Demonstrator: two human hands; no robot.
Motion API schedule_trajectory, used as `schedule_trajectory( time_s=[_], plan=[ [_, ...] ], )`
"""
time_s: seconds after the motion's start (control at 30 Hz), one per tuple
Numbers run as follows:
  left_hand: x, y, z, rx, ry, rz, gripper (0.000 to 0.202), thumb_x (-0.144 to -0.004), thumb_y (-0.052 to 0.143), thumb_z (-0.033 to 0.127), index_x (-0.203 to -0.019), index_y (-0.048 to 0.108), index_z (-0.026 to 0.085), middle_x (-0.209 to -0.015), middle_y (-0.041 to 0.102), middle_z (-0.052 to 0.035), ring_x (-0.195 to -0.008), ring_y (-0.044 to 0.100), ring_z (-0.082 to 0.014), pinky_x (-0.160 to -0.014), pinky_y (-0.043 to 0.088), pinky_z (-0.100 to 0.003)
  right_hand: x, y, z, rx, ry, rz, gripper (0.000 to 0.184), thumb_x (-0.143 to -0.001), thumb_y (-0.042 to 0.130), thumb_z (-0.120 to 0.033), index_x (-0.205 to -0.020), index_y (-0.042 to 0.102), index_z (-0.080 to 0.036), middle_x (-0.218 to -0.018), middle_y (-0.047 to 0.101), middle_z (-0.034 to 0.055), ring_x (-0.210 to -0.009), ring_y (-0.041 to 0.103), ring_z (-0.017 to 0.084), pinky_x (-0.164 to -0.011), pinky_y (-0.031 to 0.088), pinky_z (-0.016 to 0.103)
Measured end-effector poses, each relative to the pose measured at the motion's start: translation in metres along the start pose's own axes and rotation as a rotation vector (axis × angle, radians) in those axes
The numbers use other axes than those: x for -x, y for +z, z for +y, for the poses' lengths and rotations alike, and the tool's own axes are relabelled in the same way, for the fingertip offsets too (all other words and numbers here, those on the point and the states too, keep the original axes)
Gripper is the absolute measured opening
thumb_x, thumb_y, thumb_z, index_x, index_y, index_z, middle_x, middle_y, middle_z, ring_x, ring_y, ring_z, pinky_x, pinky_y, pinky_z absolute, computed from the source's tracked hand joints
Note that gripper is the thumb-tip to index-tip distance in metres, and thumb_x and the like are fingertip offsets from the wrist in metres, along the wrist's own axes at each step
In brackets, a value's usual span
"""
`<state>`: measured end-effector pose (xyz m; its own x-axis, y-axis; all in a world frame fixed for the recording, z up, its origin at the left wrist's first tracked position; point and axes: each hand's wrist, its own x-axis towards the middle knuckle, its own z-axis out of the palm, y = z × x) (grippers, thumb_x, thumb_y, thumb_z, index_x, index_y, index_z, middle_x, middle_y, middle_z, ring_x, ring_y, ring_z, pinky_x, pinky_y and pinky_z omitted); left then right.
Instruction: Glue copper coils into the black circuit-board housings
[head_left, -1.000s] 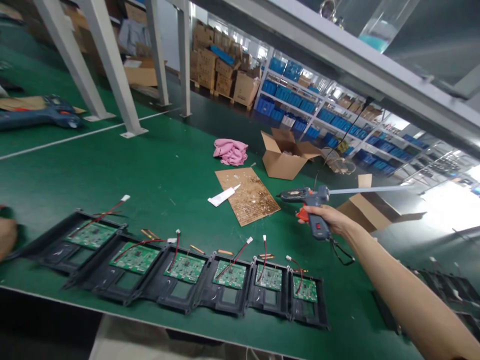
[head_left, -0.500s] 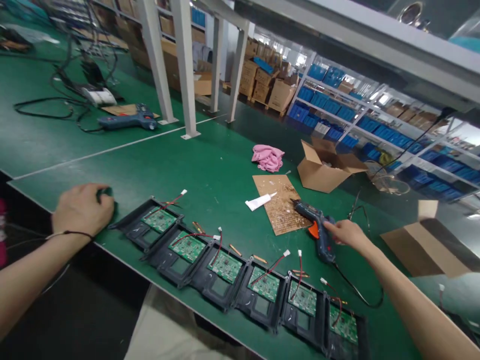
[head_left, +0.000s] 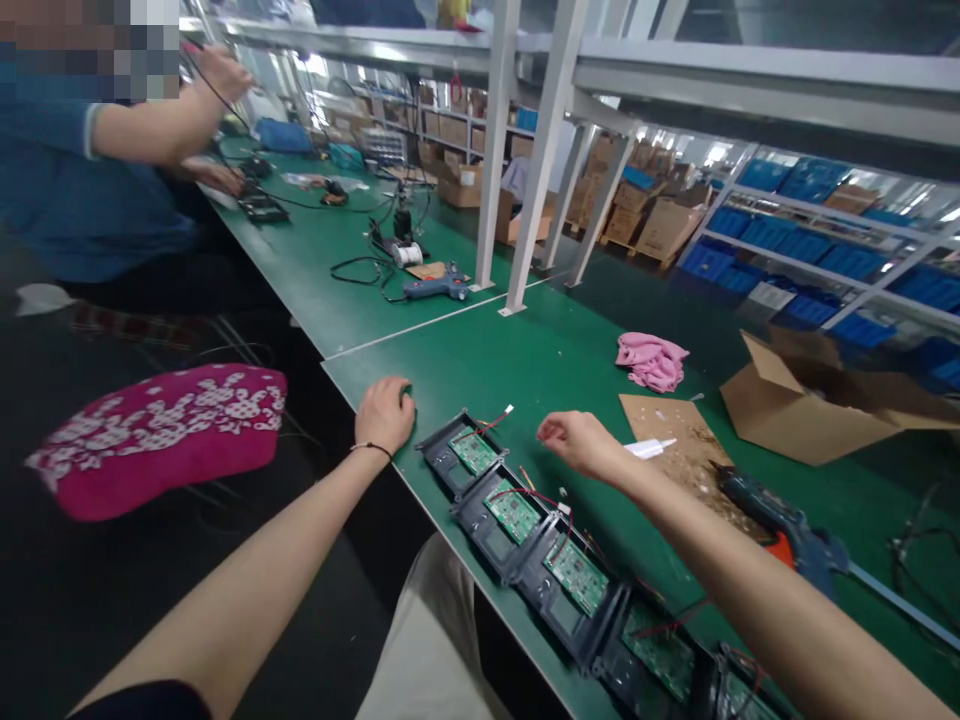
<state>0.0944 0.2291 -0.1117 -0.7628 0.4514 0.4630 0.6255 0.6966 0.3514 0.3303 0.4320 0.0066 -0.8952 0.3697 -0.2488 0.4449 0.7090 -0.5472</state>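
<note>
Head view. We saw that the right hand (head_left: 581, 440), on the gun (head_left: 765, 507) half a second earlier, had let go and moved over beside the row of cases (head_left: 444, 462); its fingers curled loosely, with nothing visible in them. The gun was now well apart from it, its tip over the cardboard (head_left: 686, 465). We judged that this left the hand free at the cases, with the gun idle. The left hand (head_left: 385, 412) had stayed at the edge of the table (head_left: 435, 340), near the end case; whether it grasped anything we could not tell. The view had swung left, bringing in one co-worker (head_left: 60, 190). We counted five cases along the table edge, the last running out of frame, and five boards (head_left: 474, 450), one per case. We also counted two guns, the second gun (head_left: 435, 287) lying farther off near one spool (head_left: 409, 256); one tube (head_left: 651, 449), partly over the cardboard; one cloth (head_left: 651, 362); and one near box (head_left: 787, 415).
</note>
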Motion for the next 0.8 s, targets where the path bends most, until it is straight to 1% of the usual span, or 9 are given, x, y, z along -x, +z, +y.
schedule_trajectory(
  time_s=[0.07,0.13,0.2,0.3,0.4,0.5,0.67,0.73,0.8],
  plan=[
    [0.002,-0.001,0.001,0.021,-0.008,0.009,0.029,-0.081,0.039,0.020,-0.102,0.059,0.016,-0.109,0.060,-0.0100,-0.104,0.052,-0.0233,-0.096,0.041,-0.036,-0.023,0.020,-0.014,-0.083,0.042,-0.025,0.015,-0.089,0.059,-0.029,-0.096,0.062,-0.016,-0.102,0.063,0.0040,-0.093,0.060,0.019,-0.084,0.049,0.039],
    [0.003,-0.002,0.001,0.036,-0.019,0.017,0.029,-0.081,0.040,0.020,-0.102,0.059,0.016,-0.110,0.060,-0.0099,-0.104,0.053,-0.0234,-0.095,0.042,-0.036,-0.043,0.037,-0.021,-0.180,0.138,-0.051,0.019,-0.090,0.057,-0.031,-0.100,0.060,-0.015,-0.100,0.062,0.0043,-0.086,0.061,0.017,-0.076,0.052,0.036],
    [0.004,-0.003,0.001,0.049,-0.031,0.024,0.028,-0.082,0.040,0.020,-0.102,0.059,0.016,-0.111,0.060,-0.0098,-0.105,0.052,-0.0237,-0.095,0.042,-0.036,-0.059,0.051,-0.023,-0.290,0.244,-0.085,0.022,-0.092,0.055,-0.033,-0.103,0.059,-0.015,-0.096,0.062,0.0040,-0.078,0.061,0.015,-0.069,0.054,0.032],
    [0.005,-0.004,0.002,0.073,-0.043,0.031,0.028,-0.082,0.040,0.021,-0.102,0.059,0.016,-0.112,0.060,-0.0100,-0.107,0.052,-0.0242,-0.095,0.042,-0.037,-0.075,0.063,-0.022,-0.451,0.359,-0.119,0.023,-0.092,0.054,-0.033,-0.104,0.058,-0.014,-0.093,0.062,0.0035,-0.072,0.061,0.013,-0.062,0.054,0.028],
    [0.006,-0.005,0.003,0.102,-0.050,0.035,0.028,-0.081,0.040,0.020,-0.102,0.059,0.016,-0.112,0.060,-0.0101,-0.108,0.052,-0.0244,-0.096,0.041,-0.038,-0.085,0.066,-0.020,-0.585,0.404,-0.120,0.021,-0.092,0.055,-0.032,-0.102,0.058,-0.013,-0.091,0.062,0.0026,-0.069,0.060,0.012,-0.059,0.053,0.026],
    [0.007,-0.006,0.003,0.134,-0.055,0.039,0.028,-0.081,0.041,0.019,-0.101,0.060,0.017,-0.111,0.060,-0.0099,-0.108,0.052,-0.0247,-0.097,0.041,-0.039,-0.087,0.067,-0.019,-0.680,0.388,-0.095,0.019,-0.091,0.056,-0.030,-0.099,0.059,-0.013,-0.089,0.061,0.0020,-0.068,0.060,0.011,-0.058,0.052,0.025],
    [0.005,-0.011,0.003,0.213,-0.039,0.033,0.027,-0.081,0.041,0.018,-0.099,0.061,0.016,-0.110,0.061,-0.0119,-0.108,0.052,-0.0263,-0.097,0.041,-0.045,-0.077,0.064,-0.019,-0.778,0.246,-0.013,0.017,-0.090,0.057,-0.026,-0.101,0.058,-0.013,-0.093,0.061,0.0025,-0.070,0.060,0.012,-0.059,0.052,0.026],
    [0.001,-0.016,0.010,0.262,-0.014,0.021,0.028,-0.084,0.039,0.019,-0.100,0.062,0.015,-0.109,0.062,-0.0124,-0.108,0.053,-0.0255,-0.098,0.041,-0.045,-0.073,0.063,-0.020,-0.788,0.198,0.013,0.016,-0.090,0.058,-0.025,-0.100,0.058,-0.013,-0.093,0.062,0.0025,-0.070,0.060,0.011,-0.059,0.052,0.025],
    [-0.005,-0.022,0.025,0.323,0.042,-0.009,0.029,-0.088,0.037,0.022,-0.100,0.062,0.015,-0.107,0.064,-0.0104,-0.106,0.054,-0.0221,-0.098,0.042,-0.041,-0.069,0.061,-0.021,-0.787,0.164,0.031,0.015,-0.089,0.059,-0.024,-0.100,0.058,-0.013,-0.092,0.062,0.0021,-0.068,0.059,0.011,-0.058,0.052,0.025]
  ],
)
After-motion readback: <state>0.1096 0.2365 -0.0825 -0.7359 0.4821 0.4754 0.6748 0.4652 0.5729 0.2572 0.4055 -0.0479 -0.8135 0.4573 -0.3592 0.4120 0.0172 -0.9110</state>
